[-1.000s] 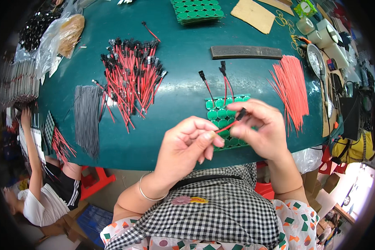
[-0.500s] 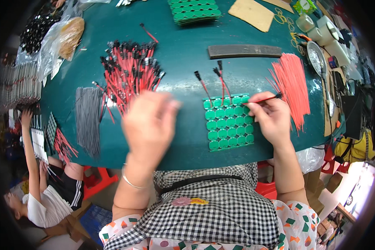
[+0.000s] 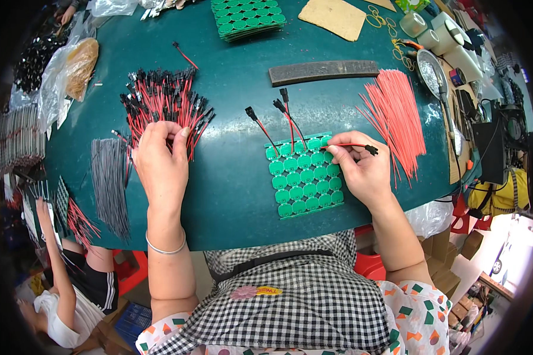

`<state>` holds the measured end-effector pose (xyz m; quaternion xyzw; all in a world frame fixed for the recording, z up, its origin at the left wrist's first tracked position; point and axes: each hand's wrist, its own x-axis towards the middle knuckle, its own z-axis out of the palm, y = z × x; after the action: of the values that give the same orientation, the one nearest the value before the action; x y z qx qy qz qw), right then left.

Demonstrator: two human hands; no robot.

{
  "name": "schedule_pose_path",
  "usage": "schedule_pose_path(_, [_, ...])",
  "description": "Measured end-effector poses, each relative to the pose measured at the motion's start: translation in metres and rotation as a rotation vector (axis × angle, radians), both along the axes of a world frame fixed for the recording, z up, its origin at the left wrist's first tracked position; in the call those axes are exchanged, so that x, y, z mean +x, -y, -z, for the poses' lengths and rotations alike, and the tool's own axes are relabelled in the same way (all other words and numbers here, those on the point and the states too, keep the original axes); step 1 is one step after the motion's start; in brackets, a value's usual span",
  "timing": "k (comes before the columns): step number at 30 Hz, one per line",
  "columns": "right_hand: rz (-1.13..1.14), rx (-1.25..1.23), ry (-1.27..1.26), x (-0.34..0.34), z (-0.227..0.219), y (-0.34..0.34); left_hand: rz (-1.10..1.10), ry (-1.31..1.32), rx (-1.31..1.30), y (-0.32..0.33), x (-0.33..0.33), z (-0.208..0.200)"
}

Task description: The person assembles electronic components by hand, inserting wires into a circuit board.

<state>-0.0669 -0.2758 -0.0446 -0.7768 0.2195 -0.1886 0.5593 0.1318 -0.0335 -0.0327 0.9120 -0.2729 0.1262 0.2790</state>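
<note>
A green circuit board panel (image 3: 306, 184) of joined round pieces lies in front of me. Several red-and-black leads with black plugs stick out from its far edge, among them a connector lead (image 3: 259, 128) at its left corner. Between thumb and fingers, my right hand (image 3: 361, 171) pinches another connector lead (image 3: 354, 145) at the panel's far right corner, its plug pointing right. At the near edge of a heap of connector leads (image 3: 166, 97), my left hand (image 3: 163, 160) has its fingers drawn together; what they grip, if anything, is hidden.
Grey wires (image 3: 109, 183) lie left of the heap, red wires (image 3: 397, 118) at the right. A dark bar (image 3: 324, 72) lies beyond the panel, with stacked green boards (image 3: 249, 18) and a tan sheet (image 3: 331, 18) farther back. Another person (image 3: 71, 302) sits at the lower left.
My left hand has moved left onto the near edge of the lead heap. My right hand keeps its lead at the panel's far right corner. The whole view has shifted slightly.
</note>
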Motion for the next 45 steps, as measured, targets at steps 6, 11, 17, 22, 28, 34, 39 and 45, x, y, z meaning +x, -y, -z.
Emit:
schedule_pose_path(6, [0.005, 0.020, -0.014, -0.001, -0.005, -0.001, 0.077, 0.114, 0.127, 0.000, -0.004, 0.003])
schedule_pose_path(11, [-0.011, 0.038, -0.047, -0.002, -0.006, 0.000, 0.089, -0.032, 0.003, -0.005, -0.001, 0.006])
schedule_pose_path(17, [0.001, 0.085, -0.064, -0.001, -0.006, 0.001, 0.002, -0.319, -0.331, -0.005, -0.004, 0.004])
schedule_pose_path(22, [0.027, -0.018, -0.043, -0.002, -0.006, 0.000, 0.043, -0.381, -0.583, -0.009, -0.003, 0.004])
schedule_pose_path(28, [-0.017, -0.284, -0.036, 0.001, -0.012, 0.001, -0.016, -0.557, -0.923, -0.012, -0.005, -0.006])
schedule_pose_path(34, [-0.138, -0.575, -0.060, 0.009, -0.025, 0.001, 0.098, -0.679, -1.098, -0.012, -0.027, -0.026])
schedule_pose_path(39, [-0.191, -0.647, -0.096, 0.022, -0.021, 0.001, 0.262, -0.945, -1.006, 0.010, -0.081, -0.043])
schedule_pose_path(45, [-0.066, -0.543, -0.088, 0.015, -0.031, 0.000, 0.437, -1.352, -0.869, 0.041, -0.115, -0.029])
